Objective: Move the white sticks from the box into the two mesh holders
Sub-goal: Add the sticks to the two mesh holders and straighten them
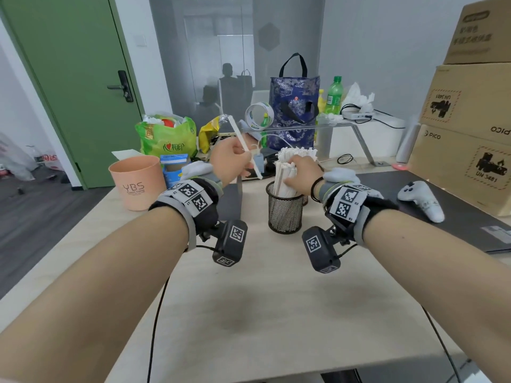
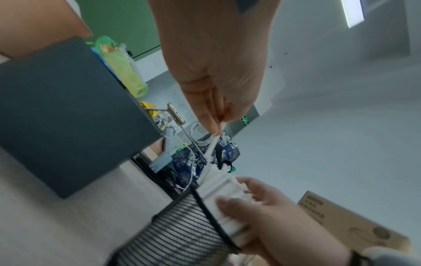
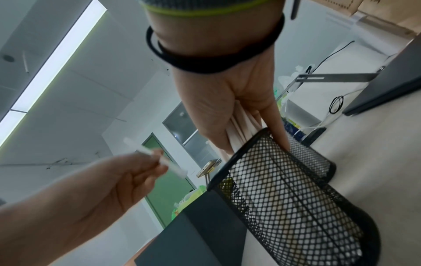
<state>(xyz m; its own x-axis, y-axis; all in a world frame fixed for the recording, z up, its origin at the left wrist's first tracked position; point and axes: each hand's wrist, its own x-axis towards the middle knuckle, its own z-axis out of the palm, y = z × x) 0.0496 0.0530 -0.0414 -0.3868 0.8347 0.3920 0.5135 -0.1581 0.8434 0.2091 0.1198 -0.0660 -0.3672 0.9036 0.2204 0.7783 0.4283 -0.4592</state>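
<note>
Pale wood makes up the surface [image 1: 276, 299], cluttered along its far edge, with a green door [image 1: 69, 78] behind on the left. Farthest left on it stands a peach cup [image 1: 137, 182], and behind that a green plastic bag [image 1: 166, 138]. Next comes a dark grey box [image 2: 68, 115], seen large in the left wrist view, just beside the nearer holder. Above it the left hand [image 1: 231, 158] is raised, its fingers [image 2: 210, 115] pinching a single white stick [image 1: 244, 146] that slants up and away to the left, clear of everything else. Right of that, the nearer mesh holder [image 1: 284, 214] stands upright, packed with a bundle of white sticks [image 1: 284, 175] whose tops rise well above its rim. The right hand [image 1: 302, 174] wraps the bundle just above the rim, fingers [image 3: 273, 115] curled round the sticks. A second mesh holder [image 3: 312, 158] sits directly behind the first, touching or nearly so; what it contains cannot be made out. Behind both stands a blue patterned tote bag [image 1: 294, 106]. Farther right a white controller [image 1: 421, 200] lies on a dark mat [image 1: 470, 230], and stacked cardboard cartons [image 1: 470, 120] fill the right edge.
</note>
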